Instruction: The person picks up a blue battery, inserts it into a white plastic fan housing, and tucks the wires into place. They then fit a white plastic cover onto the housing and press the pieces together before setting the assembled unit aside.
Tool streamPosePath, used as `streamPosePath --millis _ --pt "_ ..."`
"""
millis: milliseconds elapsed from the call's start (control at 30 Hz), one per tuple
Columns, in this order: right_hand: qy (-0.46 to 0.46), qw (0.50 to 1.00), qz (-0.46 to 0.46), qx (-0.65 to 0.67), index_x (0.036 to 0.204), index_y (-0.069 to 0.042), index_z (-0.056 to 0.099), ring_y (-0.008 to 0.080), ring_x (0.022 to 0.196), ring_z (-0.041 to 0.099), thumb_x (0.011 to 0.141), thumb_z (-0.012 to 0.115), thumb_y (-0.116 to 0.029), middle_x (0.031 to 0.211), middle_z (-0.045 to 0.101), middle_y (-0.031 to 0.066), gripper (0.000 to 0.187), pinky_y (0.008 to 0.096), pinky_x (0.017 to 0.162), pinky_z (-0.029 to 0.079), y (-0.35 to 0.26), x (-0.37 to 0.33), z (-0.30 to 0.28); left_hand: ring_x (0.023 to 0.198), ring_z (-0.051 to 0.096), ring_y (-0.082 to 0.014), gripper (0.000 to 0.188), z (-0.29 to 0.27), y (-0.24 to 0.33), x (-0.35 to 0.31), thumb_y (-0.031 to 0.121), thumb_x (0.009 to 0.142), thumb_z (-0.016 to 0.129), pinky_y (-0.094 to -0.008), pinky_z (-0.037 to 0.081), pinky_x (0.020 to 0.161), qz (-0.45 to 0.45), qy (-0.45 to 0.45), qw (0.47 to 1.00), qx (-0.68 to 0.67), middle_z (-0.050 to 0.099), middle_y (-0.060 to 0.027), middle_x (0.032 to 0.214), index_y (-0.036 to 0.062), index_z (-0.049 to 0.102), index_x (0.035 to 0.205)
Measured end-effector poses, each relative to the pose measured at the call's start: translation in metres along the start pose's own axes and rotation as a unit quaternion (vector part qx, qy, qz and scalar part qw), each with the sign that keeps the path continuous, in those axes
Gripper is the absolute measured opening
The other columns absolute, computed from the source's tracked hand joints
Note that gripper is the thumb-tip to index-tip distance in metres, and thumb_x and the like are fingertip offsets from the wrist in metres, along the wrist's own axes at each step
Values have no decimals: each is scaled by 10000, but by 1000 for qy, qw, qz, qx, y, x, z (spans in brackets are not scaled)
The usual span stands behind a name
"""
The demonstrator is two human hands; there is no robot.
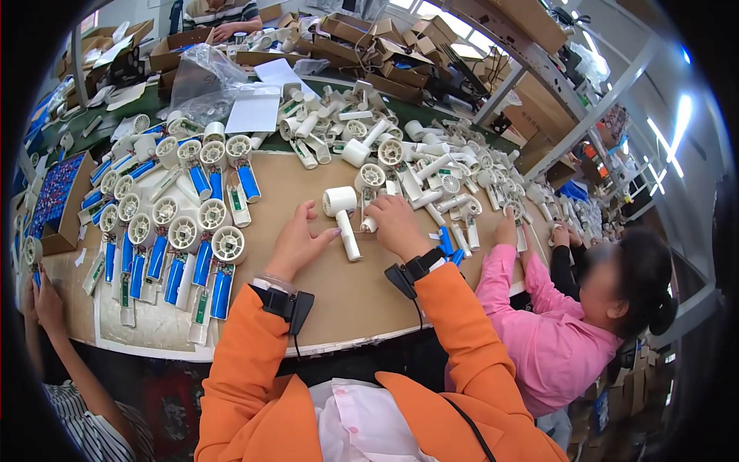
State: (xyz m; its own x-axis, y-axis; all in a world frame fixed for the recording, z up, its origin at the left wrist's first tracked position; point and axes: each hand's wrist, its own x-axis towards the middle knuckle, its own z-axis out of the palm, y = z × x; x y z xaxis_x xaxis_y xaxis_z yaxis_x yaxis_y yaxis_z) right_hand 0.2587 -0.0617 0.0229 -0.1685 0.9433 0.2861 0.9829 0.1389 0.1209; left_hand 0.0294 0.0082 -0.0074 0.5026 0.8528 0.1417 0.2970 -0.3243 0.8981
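Observation:
In front of me a white fan housing with a handle [349, 236] lies on the brown board, its round head pointing away. My left hand [295, 245] is beside it, fingers and thumb spread; the thumb tip is at the handle, and I cannot tell if it touches. My right hand [399, 225] is bent with its fingertips closed on a small white plastic part [369, 225]. Thin wires show near it, and the rest is hidden by the fingers. Just beyond sits an open fan piece with a round grille [371, 176]. Several blue battery cells [450, 245] lie right of my right hand.
Fan heads with blue batteries [185, 235] stand in rows at left, near a box of cells [61, 196]. White fan parts [446, 165] are heaped at the back and right. A pink-sleeved co-worker [539, 316] sits right; another person's hands [46, 304] are at far left.

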Motion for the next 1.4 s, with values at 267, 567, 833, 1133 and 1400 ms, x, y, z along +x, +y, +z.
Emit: streamPosePath --millis 267,567,833,1133,1400 --pt "19 993 -11 -114 989 -139 695 267 1130 574 796 627 -103 1041 657 63 208 485 1017 403 11 -33 -26 742 617 -171 709 2 -16 3 306 820 763 -327 533 740 7 5 999 32 634 -147 1146 5 442 1376" --pt "-33 976 138 166 1084 -68 664 275 731 668 850 648 -131 892 691 84 244 413 663 526 -72 -53 -52 755 655 -214 720 1 -10 5 332 824 753 -358 541 718 -10 23 1000 5 643 -151 1100 -4 432 1374" --pt "-6 950 145 277 1202 -48 590 324 769 677 848 679 -263 838 690 131 423 430 664 523 -73 -63 -31 690 669 -176 728 -4 2 -5 237 840 747 -302 539 516 -72 -159 976 -134 654 -115 989 -17 377 1414" --pt "-95 875 220 420 1338 -21 456 130 644 602 898 669 -185 704 608 10 515 303 564 462 -60 -72 -20 614 644 -168 712 -5 13 -7 144 846 728 -291 547 511 -77 -196 968 -137 632 -98 888 -15 341 1422" --pt "-3 804 206 558 1346 -9 445 140 648 604 952 552 -61 875 654 70 411 293 617 495 -84 -46 -36 696 651 -150 663 2 -4 4 172 895 687 -297 563 569 -134 -227 911 -317 640 -93 853 -18 335 1423"
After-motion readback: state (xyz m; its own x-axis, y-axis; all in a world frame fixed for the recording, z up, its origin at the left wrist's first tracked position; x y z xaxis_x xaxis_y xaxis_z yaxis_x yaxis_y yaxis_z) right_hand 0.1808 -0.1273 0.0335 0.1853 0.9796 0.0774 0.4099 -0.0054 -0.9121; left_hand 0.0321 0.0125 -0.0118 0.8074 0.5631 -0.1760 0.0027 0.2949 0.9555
